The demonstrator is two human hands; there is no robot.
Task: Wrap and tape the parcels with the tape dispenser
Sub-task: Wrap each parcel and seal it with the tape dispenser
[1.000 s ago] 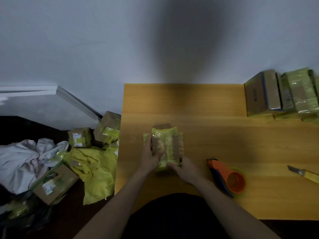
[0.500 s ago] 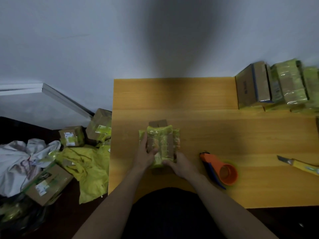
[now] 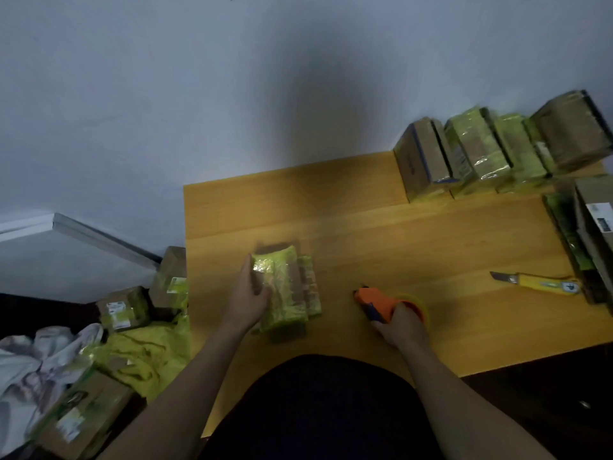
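- Parcel (image 3: 285, 290), a box in yellow-green plastic wrap, is lying mid-counter (image 3: 381, 234), just left of centre, long axis running 12 to 6 o'clock.
- Left hand (image 3: 247, 300) is gripping parcel's 9 o'clock side, thumb curled over the top film, w/ palm against the flank.
- Right hand (image 3: 403, 322) is closing round the orange tape dispenser (image 3: 378, 302), at abt 3 o'clock from parcel, apart from it. Fingers are wrapping the handle; nose is pointing to 10 o'clock.
- Handling, judging by looks: cardboard core is prob stiff, so firm hold on the flanks is ok; film is glossy, wrinkled and prob slippery. Best pressing down w/ flat palm on top or clamping both long sides, not pinching loose film, which could tear or slide.
- Looks light enough for one hand, so it may skid when tape is dragging across; left hand is needing to pin it.
- Dispenser: take by handle, away from the nose, where the cutter likely sits.
- Wrapped parcels (image 3: 477, 151) are standing at 1–2 o'clock; yellow utility knife (image 3: 537, 283) is lying at 3 o'clock, far right.
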